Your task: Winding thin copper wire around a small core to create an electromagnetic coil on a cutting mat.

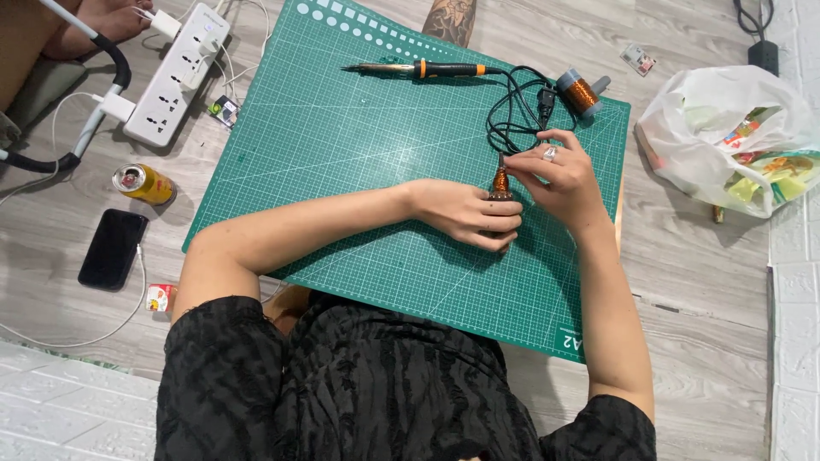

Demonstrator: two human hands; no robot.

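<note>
A small copper-wound coil on a dark core (500, 182) is held upright near the middle of the green gridded cutting mat (342, 145), which is laid on the pale wood-patterned floor (700, 256). The left hand (468, 213) is closed around the coil's lower part, apparently so that it is kept steady against the mat. The right hand (557, 175) is brought to the coil's top, its fingertips pinched together there; whether a fine wire is gripped between them cannot be told.

Toward the mat's far edge an orange-and-black soldering iron (427, 68) is laid flat with its tip pointing away from the hands, presumably so that it is kept off the work. Its black cord (512, 111) is looped just beyond the right hand. Beside that loop, at the mat's far right corner, a grey spool of copper wire (581, 92) is lying on its side.

Off the mat's left edge a white power strip (175, 72), a yellow drink can (143, 183) and a black phone (113, 248) are set on the floor. Off the right edge a white plastic bag of packets (726, 137) is found.
</note>
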